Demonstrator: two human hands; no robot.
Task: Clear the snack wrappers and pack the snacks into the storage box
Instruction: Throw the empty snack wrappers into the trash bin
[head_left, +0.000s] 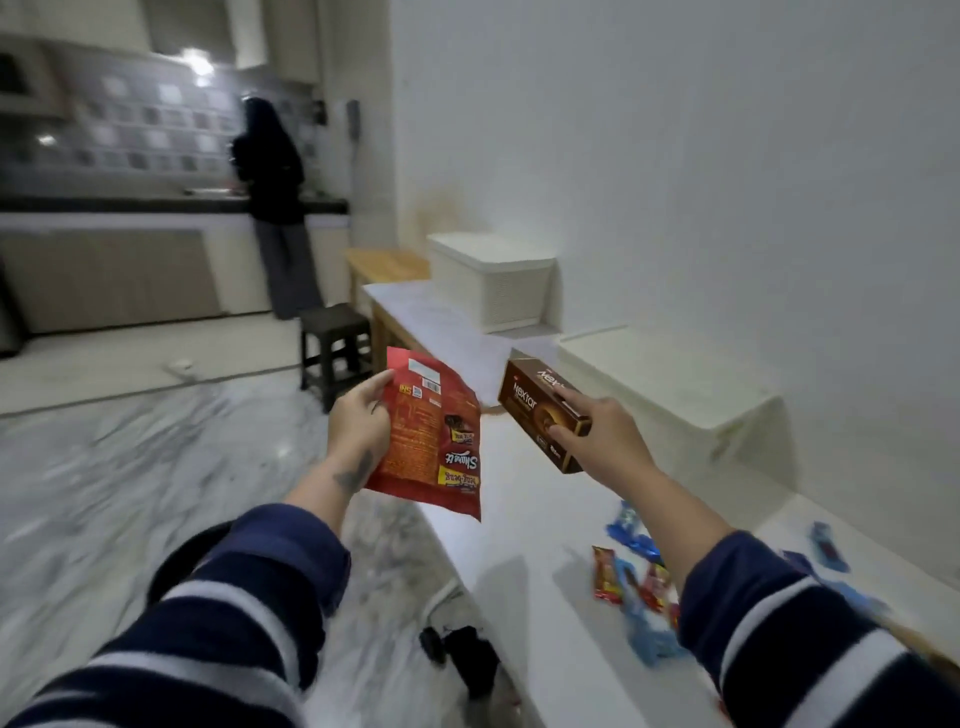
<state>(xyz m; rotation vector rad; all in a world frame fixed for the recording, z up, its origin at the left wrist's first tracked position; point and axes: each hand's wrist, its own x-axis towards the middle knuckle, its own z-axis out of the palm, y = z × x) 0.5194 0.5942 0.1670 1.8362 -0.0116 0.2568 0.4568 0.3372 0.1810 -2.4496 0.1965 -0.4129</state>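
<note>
so left hand (358, 421) fingers grip flat red wrapper (431, 441), upside down; right hand (605, 439) fingers clasp brown nextar box (540, 410).

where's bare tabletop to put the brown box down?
Bare white table runs between the right hand holding the brown box and the small wrapped snacks near the right sleeve. More bare top lies before the lidded storage box. Crowded: the snack cluster.

1 red bag (431, 441), 1 brown box (540, 413), 2 white bins (493, 283), 1 stool (335, 345).
</note>
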